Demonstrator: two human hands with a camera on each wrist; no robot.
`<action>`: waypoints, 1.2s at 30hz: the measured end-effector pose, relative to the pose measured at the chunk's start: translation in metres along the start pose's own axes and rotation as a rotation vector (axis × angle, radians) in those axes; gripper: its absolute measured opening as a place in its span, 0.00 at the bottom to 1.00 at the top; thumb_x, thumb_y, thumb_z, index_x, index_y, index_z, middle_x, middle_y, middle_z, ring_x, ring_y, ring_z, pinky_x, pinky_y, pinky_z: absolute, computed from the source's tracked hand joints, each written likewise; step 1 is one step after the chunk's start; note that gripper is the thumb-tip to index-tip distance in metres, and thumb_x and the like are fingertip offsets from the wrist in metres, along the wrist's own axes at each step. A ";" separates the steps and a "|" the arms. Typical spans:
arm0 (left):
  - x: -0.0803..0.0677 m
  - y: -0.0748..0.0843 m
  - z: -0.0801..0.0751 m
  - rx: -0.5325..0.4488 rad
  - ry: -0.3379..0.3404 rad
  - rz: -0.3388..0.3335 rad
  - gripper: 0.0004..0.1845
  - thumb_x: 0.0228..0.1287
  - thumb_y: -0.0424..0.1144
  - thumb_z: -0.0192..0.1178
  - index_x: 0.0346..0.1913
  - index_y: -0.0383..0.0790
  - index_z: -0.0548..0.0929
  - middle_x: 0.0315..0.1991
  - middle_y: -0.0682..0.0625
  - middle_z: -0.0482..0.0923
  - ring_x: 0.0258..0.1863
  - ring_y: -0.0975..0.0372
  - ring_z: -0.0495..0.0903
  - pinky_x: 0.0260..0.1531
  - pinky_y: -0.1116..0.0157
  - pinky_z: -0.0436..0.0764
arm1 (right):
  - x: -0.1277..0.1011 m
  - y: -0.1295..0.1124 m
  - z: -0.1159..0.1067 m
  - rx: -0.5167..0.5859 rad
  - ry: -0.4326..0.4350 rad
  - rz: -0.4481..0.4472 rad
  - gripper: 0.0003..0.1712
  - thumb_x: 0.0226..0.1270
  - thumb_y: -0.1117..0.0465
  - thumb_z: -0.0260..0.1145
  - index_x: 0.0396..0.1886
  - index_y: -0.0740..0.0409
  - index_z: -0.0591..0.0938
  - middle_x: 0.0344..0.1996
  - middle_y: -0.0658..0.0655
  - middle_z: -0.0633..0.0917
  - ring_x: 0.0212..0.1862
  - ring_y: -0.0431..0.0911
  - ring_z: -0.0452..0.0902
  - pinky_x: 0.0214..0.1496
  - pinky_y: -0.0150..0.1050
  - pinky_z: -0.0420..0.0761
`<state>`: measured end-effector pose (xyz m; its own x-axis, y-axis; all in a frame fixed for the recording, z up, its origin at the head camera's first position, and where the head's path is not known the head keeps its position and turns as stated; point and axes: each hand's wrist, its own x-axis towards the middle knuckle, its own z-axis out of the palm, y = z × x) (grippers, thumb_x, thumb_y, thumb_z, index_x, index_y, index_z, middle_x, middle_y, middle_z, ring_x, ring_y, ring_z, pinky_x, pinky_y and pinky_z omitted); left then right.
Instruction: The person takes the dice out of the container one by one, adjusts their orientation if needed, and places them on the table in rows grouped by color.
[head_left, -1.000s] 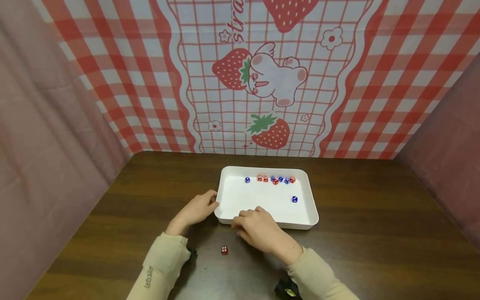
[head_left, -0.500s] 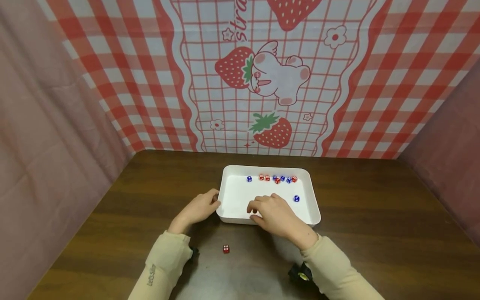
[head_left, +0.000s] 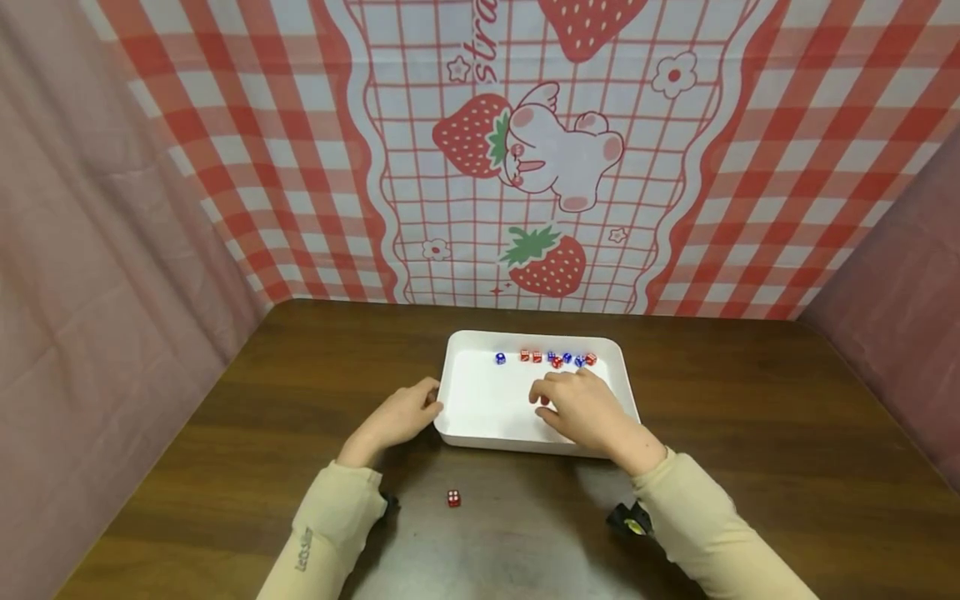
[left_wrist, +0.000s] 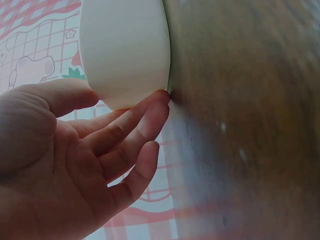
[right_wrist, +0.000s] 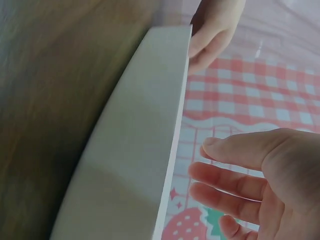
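Observation:
A white tray (head_left: 452, 392) stands on the brown table (head_left: 750, 467). Several red and blue dice (head_left: 557, 360) lie in a row along its far wall. One red die (head_left: 453, 498) lies on the table in front of the tray. My left hand (head_left: 429, 406) rests against the tray's near left corner with straight fingers (left_wrist: 145, 112), its thumb beside the wall of the tray (left_wrist: 125, 50). My right hand (head_left: 543, 402) hovers inside the tray near the dice row. Its fingers (right_wrist: 225, 172) are loosely spread and hold nothing.
A strawberry-print cloth (head_left: 525, 167) hangs behind the table and pink cloth closes both sides. Black wrist devices (head_left: 628, 521) sit under my sleeves. Bare table runs left, right and in front of the tray.
My right hand has moved from the tray's near edge forward and to the right over the tray, and now covers the spot where a lone blue die lay. The left hand stayed put.

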<state>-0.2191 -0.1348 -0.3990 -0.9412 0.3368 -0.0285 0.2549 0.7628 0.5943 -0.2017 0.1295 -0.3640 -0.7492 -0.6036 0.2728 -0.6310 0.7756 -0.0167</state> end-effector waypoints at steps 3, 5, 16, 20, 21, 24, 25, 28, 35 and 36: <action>0.000 0.000 0.000 -0.005 0.000 -0.002 0.14 0.63 0.36 0.52 0.51 0.34 0.73 0.30 0.51 0.75 0.24 0.63 0.69 0.28 0.66 0.69 | 0.000 0.007 -0.003 -0.020 -0.020 0.013 0.05 0.52 0.59 0.68 0.30 0.51 0.81 0.26 0.47 0.80 0.31 0.43 0.78 0.38 0.46 0.72; -0.001 0.000 -0.001 -0.007 0.001 0.000 0.14 0.63 0.36 0.52 0.50 0.35 0.73 0.30 0.51 0.75 0.25 0.63 0.70 0.29 0.66 0.69 | 0.000 0.012 -0.005 -0.039 -0.023 0.014 0.06 0.51 0.59 0.68 0.29 0.51 0.81 0.26 0.48 0.81 0.31 0.44 0.78 0.38 0.47 0.72; 0.000 0.000 0.000 -0.005 0.009 0.008 0.14 0.63 0.36 0.52 0.50 0.35 0.73 0.30 0.51 0.75 0.25 0.63 0.70 0.29 0.66 0.70 | -0.001 0.031 -0.011 -0.106 -0.030 0.027 0.07 0.50 0.59 0.69 0.29 0.53 0.82 0.28 0.50 0.83 0.32 0.45 0.78 0.37 0.46 0.71; -0.001 0.001 -0.001 -0.007 0.009 0.008 0.14 0.63 0.36 0.52 0.49 0.34 0.73 0.29 0.51 0.75 0.25 0.63 0.70 0.29 0.66 0.69 | -0.001 0.039 -0.010 -0.103 -0.031 0.043 0.07 0.50 0.60 0.69 0.30 0.53 0.82 0.28 0.50 0.83 0.31 0.44 0.78 0.40 0.47 0.69; -0.002 0.001 -0.001 -0.008 0.007 0.007 0.14 0.63 0.36 0.52 0.49 0.34 0.73 0.29 0.51 0.75 0.25 0.63 0.69 0.28 0.66 0.69 | -0.001 0.041 -0.010 -0.103 -0.028 0.047 0.07 0.50 0.60 0.69 0.30 0.53 0.82 0.28 0.50 0.83 0.31 0.44 0.78 0.40 0.47 0.69; -0.002 0.001 -0.001 -0.007 0.008 0.004 0.13 0.63 0.36 0.52 0.49 0.35 0.73 0.28 0.52 0.74 0.24 0.63 0.69 0.28 0.66 0.69 | 0.000 0.048 -0.010 -0.114 -0.014 0.069 0.07 0.50 0.60 0.69 0.31 0.54 0.82 0.27 0.50 0.83 0.30 0.44 0.78 0.39 0.47 0.69; -0.002 0.001 -0.001 -0.002 0.011 0.005 0.13 0.63 0.36 0.52 0.48 0.35 0.73 0.28 0.52 0.74 0.24 0.63 0.69 0.27 0.66 0.69 | 0.000 0.050 -0.009 -0.117 -0.012 0.082 0.07 0.51 0.60 0.69 0.31 0.54 0.82 0.26 0.50 0.83 0.30 0.44 0.78 0.38 0.46 0.69; -0.002 0.001 0.000 0.009 0.020 0.007 0.12 0.63 0.36 0.52 0.48 0.35 0.74 0.27 0.52 0.74 0.24 0.63 0.69 0.28 0.66 0.69 | 0.001 0.057 -0.008 -0.118 -0.018 0.132 0.07 0.52 0.60 0.68 0.32 0.55 0.82 0.27 0.51 0.84 0.31 0.45 0.79 0.37 0.47 0.69; -0.002 0.001 -0.001 0.026 0.015 0.016 0.13 0.63 0.36 0.52 0.48 0.35 0.74 0.30 0.51 0.76 0.25 0.63 0.70 0.29 0.65 0.70 | 0.003 0.072 -0.003 -0.138 -0.042 0.195 0.08 0.53 0.61 0.65 0.35 0.56 0.82 0.33 0.55 0.85 0.35 0.50 0.79 0.39 0.49 0.68; -0.002 0.001 -0.001 0.026 0.014 0.015 0.13 0.63 0.36 0.52 0.49 0.35 0.74 0.30 0.51 0.76 0.25 0.63 0.70 0.29 0.65 0.70 | 0.003 0.074 -0.002 -0.141 -0.043 0.196 0.08 0.53 0.61 0.65 0.35 0.56 0.82 0.33 0.55 0.85 0.34 0.50 0.79 0.39 0.49 0.68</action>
<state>-0.2171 -0.1355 -0.3974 -0.9402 0.3406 -0.0080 0.2746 0.7716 0.5738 -0.2501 0.1850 -0.3625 -0.8645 -0.4437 0.2363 -0.4403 0.8951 0.0699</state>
